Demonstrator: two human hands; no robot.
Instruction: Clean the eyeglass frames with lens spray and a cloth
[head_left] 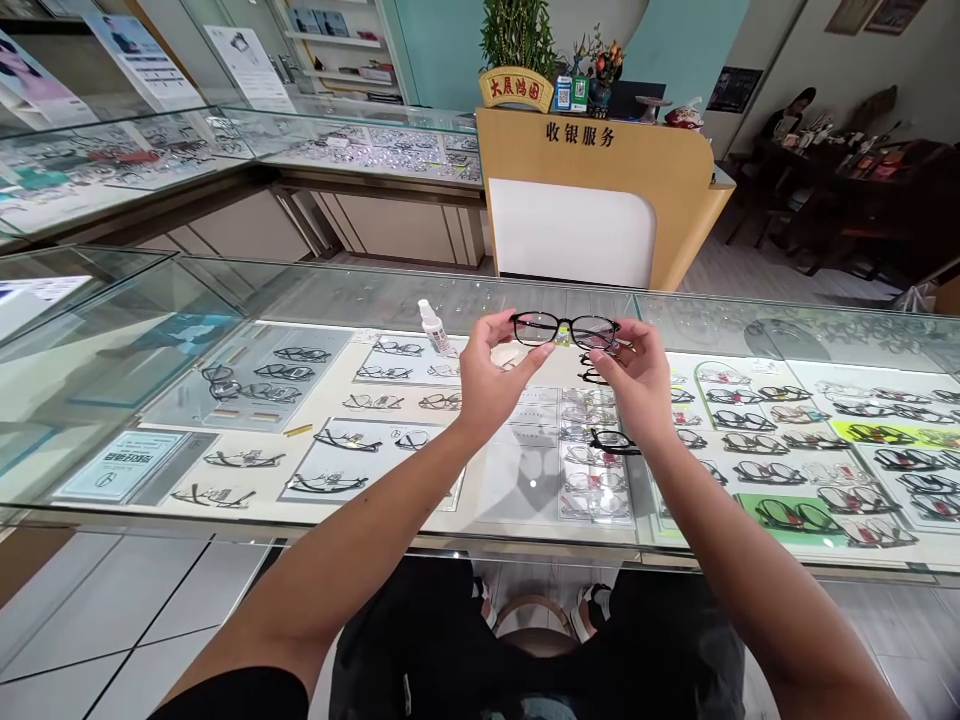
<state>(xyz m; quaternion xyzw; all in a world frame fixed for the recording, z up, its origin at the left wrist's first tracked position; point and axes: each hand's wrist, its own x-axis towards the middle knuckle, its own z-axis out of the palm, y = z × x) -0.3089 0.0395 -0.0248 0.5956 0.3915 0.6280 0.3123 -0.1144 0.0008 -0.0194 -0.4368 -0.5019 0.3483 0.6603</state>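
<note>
A pair of black-framed eyeglasses [564, 320] is held up above the glass counter, its lenses upright. My left hand [495, 375] is closed on the left side of the frame, thumb near the lower rim. On the right side, my right hand [637, 375] grips the frame in the same way. A small yellow-green tag shows near the bridge. Behind my left hand a white spray bottle [433, 328] stands on the counter. Another pair of black glasses [613, 441] lies beside my right wrist, partly hidden by it.
Under the glass of the display counter [525, 548] lie rows of eyeglasses on boards [330, 465] and a green card [787, 520]. Farther back stands a wooden cashier desk [600, 160] with a plant [517, 40]. A second glass showcase [360, 150] runs along the back left. At far right sits a person [787, 115].
</note>
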